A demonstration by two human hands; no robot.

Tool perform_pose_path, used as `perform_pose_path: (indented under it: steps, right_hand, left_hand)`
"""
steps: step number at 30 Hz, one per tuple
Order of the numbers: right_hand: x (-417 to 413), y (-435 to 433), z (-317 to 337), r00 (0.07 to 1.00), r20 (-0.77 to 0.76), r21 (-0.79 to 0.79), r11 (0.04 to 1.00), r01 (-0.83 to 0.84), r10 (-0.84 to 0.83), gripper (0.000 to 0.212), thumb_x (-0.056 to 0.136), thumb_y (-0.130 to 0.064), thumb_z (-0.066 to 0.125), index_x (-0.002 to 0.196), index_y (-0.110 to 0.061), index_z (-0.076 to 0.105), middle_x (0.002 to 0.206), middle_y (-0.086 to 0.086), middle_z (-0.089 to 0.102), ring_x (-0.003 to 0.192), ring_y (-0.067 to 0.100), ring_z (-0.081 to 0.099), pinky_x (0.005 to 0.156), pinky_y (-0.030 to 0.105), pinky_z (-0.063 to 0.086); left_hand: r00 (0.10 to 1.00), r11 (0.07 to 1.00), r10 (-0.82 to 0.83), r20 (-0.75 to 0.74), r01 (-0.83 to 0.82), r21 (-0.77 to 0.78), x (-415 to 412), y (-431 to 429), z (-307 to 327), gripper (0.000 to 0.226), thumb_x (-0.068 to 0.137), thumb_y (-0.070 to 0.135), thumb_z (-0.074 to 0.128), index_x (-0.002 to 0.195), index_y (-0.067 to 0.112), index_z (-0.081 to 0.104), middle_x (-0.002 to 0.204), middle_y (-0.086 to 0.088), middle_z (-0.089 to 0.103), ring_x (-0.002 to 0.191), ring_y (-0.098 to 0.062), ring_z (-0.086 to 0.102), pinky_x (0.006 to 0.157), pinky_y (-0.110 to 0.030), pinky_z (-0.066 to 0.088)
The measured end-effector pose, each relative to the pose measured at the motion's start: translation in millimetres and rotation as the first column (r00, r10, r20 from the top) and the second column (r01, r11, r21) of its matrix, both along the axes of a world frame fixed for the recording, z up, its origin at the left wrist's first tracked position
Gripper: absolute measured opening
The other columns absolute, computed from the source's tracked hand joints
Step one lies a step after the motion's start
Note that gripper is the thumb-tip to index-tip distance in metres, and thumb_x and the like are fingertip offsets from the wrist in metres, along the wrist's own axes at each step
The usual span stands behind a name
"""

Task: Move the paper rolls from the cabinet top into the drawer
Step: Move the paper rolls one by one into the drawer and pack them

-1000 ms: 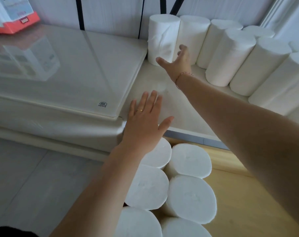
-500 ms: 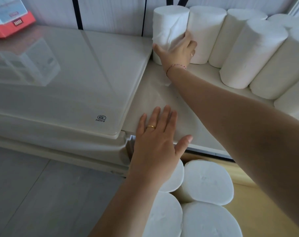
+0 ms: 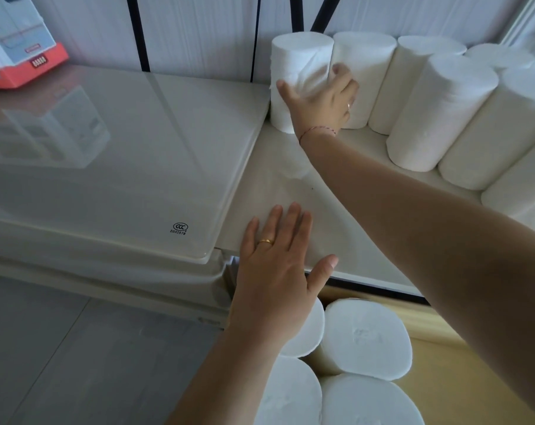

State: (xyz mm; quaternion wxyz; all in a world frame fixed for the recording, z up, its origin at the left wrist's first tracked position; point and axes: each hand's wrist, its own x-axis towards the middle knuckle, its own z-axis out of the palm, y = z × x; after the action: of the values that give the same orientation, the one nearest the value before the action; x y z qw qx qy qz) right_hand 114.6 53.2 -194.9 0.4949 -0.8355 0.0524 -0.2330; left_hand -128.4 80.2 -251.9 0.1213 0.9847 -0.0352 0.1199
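Observation:
Several white paper rolls stand upright in a row on the cabinet top (image 3: 290, 191), along the back wall and to the right. My right hand (image 3: 321, 101) wraps around the leftmost paper roll (image 3: 300, 59), thumb on its left side and fingers between it and the neighbouring roll (image 3: 367, 62). That roll still stands on the cabinet top. My left hand (image 3: 278, 265) lies flat with fingers apart on the cabinet's front edge, holding nothing. Below it the open drawer (image 3: 474, 378) holds several rolls (image 3: 367, 335) standing on end.
A glass-topped white appliance (image 3: 107, 154) adjoins the cabinet on the left, with an orange and white box (image 3: 18, 47) at its back corner. Grey floor (image 3: 61, 348) lies at the lower left. The drawer's right part shows bare wooden bottom.
My right hand reached forward and closed around the leftmost roll. My left hand slid up onto the cabinet's front edge. The view has shifted slightly.

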Motion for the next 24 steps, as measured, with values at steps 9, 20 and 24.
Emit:
perform_pose_path:
  steps: [9,20,24]
  right_hand:
    - [12,3,34,0.991,0.102,-0.346,0.937,-0.049,0.090,0.085,0.071,-0.066,0.062,0.142,-0.026,0.039,0.152,-0.003,0.027,0.140,0.021,0.022,0.112,0.040,0.021]
    - [11,15,41,0.984,0.107,-0.106,0.986,-0.132,0.143,0.051,0.063,-0.045,0.070,0.093,-0.022,0.036,0.130,0.001,0.040,0.121,0.024,0.035,0.101,0.031,0.030]
    - [10,12,49,0.992,0.048,-0.167,0.980,-0.107,0.117,0.052,0.062,-0.046,0.070,0.092,-0.022,0.036,0.118,-0.001,0.042,0.112,0.023,0.041,0.094,0.028,0.030]
  left_hand:
    - [1.000,1.000,-0.012,0.006,0.012,-0.027,0,1,1,0.071,0.092,0.062,0.013,0.146,0.019,0.030,0.156,0.000,0.023,0.143,-0.021,0.020,0.114,-0.036,-0.003]
    - [1.000,0.999,-0.014,0.013,0.015,-0.038,1,1,-3,0.073,0.091,0.063,0.011,0.148,0.021,0.025,0.158,0.003,0.015,0.145,-0.017,0.010,0.115,-0.036,-0.006]
    - [1.000,0.999,-0.009,0.024,0.010,-0.044,2,2,-4,0.072,0.091,0.063,0.012,0.147,0.020,0.027,0.157,0.003,0.017,0.145,-0.017,0.012,0.115,-0.037,-0.005]
